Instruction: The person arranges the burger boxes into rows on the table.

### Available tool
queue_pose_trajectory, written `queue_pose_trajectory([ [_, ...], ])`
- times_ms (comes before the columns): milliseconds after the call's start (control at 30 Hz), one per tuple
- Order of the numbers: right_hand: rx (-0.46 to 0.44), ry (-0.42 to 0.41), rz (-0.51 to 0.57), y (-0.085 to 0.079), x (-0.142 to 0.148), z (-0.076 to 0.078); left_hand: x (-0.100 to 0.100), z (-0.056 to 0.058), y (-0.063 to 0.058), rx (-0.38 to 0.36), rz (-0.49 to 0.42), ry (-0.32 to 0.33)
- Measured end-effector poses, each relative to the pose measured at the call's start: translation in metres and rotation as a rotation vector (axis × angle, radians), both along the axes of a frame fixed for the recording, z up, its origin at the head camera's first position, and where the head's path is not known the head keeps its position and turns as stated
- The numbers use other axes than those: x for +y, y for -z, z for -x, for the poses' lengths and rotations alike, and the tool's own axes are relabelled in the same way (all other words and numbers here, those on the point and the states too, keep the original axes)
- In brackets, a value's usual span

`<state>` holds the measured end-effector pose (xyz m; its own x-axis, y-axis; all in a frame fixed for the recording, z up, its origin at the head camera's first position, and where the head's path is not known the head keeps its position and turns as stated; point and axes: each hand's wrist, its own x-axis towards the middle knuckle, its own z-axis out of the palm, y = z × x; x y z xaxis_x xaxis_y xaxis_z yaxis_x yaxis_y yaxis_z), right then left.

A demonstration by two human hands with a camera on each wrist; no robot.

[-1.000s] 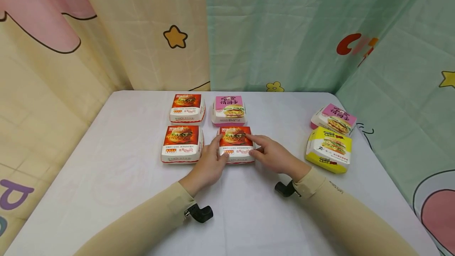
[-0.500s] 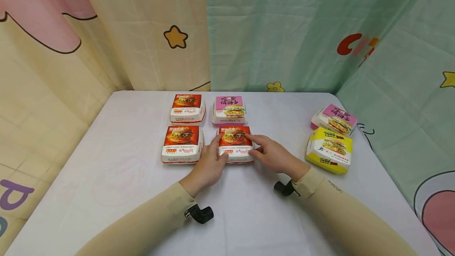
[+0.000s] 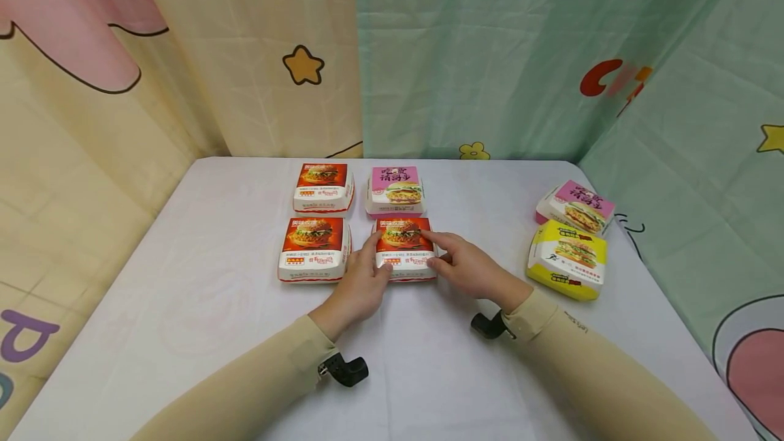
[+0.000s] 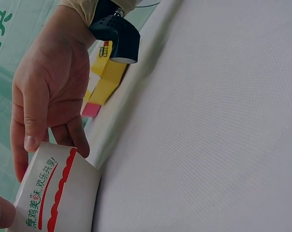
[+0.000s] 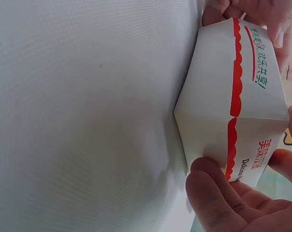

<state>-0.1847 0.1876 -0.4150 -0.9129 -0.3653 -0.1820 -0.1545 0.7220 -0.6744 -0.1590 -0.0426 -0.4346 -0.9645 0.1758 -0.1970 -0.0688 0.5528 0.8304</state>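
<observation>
A red-and-white burger box [image 3: 403, 235] with a hamburger picture lies flat on the white table, between both hands. My left hand [image 3: 357, 286] grips its left side, with the thumb at the near left corner of the lid. On the opposite side my right hand [image 3: 476, 271] holds the box, index finger reaching along the top edge. In the right wrist view, several right-hand fingers [image 5: 211, 181] touch the slanted side wall of the box [image 5: 228, 87]. Only a fingertip of the left hand [image 4: 1, 211] shows in the left wrist view.
Left of the held box sits a matching red box [image 3: 312, 250], with another red box [image 3: 321, 186] behind it. A pink burger box [image 3: 395, 189] stands just behind the held one. At the right, a yellow box [image 3: 568, 258] adjoins a tilted pink box [image 3: 578, 206]. Curtains border the table.
The held red box has slid very slightly left, and my right hand has shifted left with it. My left hand stays nearly still. The other boxes keep their places.
</observation>
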Motion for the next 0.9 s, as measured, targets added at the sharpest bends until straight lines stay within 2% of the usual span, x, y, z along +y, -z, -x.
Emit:
queue_pose_trajectory([
  [233, -0.001, -0.003, 0.026, -0.0001, 0.0004, -0.0011, 0.0004, -0.0008, 0.0026, 0.015, -0.014, 0.004],
  [900, -0.015, 0.003, 0.047, 0.0005, 0.0036, -0.0026, -0.0015, -0.0060, -0.0009, 0.045, -0.024, -0.004],
])
